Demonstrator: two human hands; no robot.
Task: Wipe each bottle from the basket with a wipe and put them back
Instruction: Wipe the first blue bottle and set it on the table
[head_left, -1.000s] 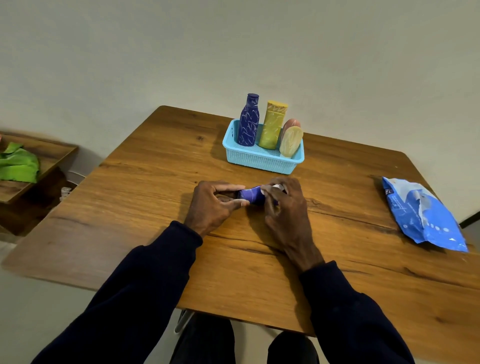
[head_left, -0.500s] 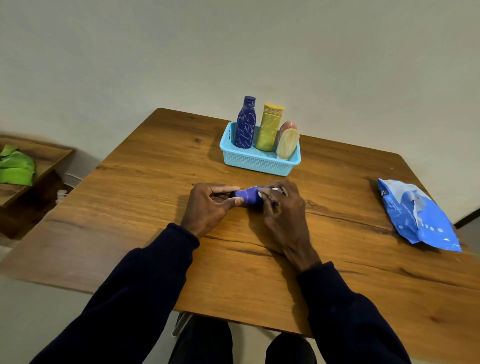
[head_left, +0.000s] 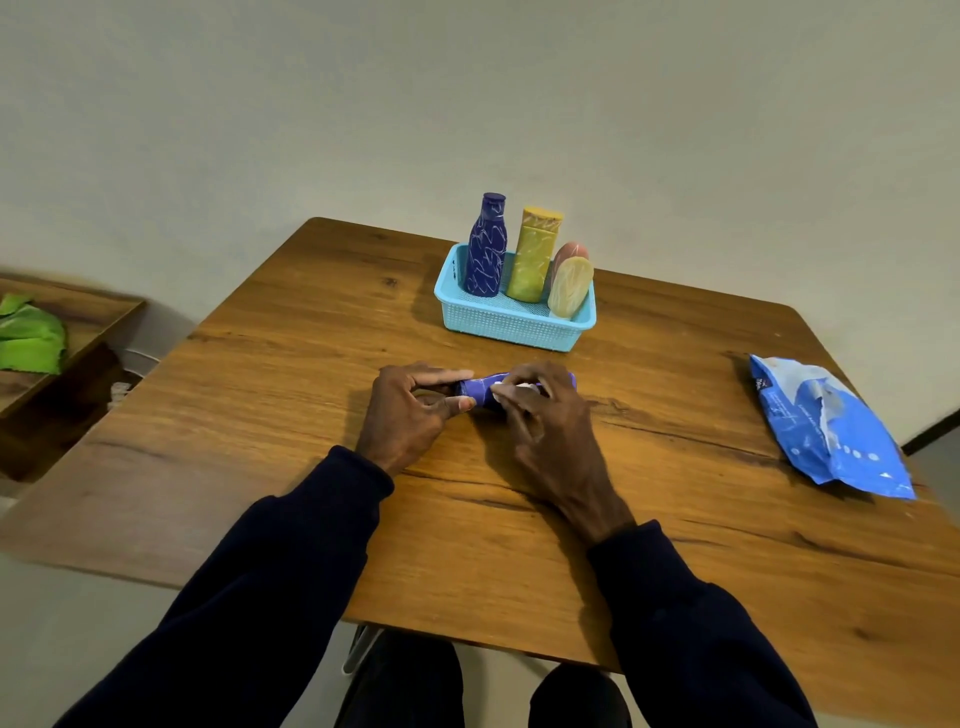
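Left hand (head_left: 402, 415) pinches one end of purple bottle (head_left: 480, 392) lying on table (head_left: 291, 364). Right hand (head_left: 545, 421) curls over it, wipe (head_left: 511, 389) apparently underneath. Basket (head_left: 511, 325) beyond.

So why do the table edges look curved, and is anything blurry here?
Head view: the wide lens bows the table edges; light is soft, no glare, with faint shadows left of the basket and beside the left hand and right hand; the green cloth at far left looks smeared; the bottle and wipe look sharp.
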